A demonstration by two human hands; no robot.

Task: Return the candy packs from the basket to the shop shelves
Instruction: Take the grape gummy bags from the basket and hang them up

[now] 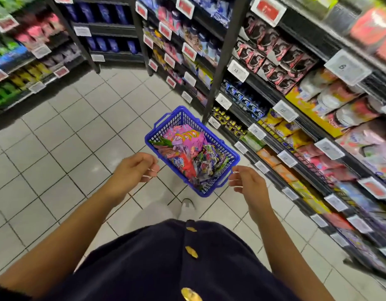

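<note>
A blue plastic basket (227,149) sits on the tiled floor in front of me, full of candy packs (188,148) in pink, red, green and purple wrappers. My left hand (134,168) hovers just left of the basket's near corner, fingers loosely curled and holding nothing. My right hand (247,184) hangs at the basket's near right end. Its fingertips are close to the small side handle (223,181), and I see nothing gripped in it. The shop shelves (296,118) with sweets run along my right.
More shelving (25,61) lines the left and the far end of the aisle. White and red price tags (282,110) stick out from the shelf edges. My foot (187,205) stands just behind the basket. Tiled floor (68,148) stretches to the left.
</note>
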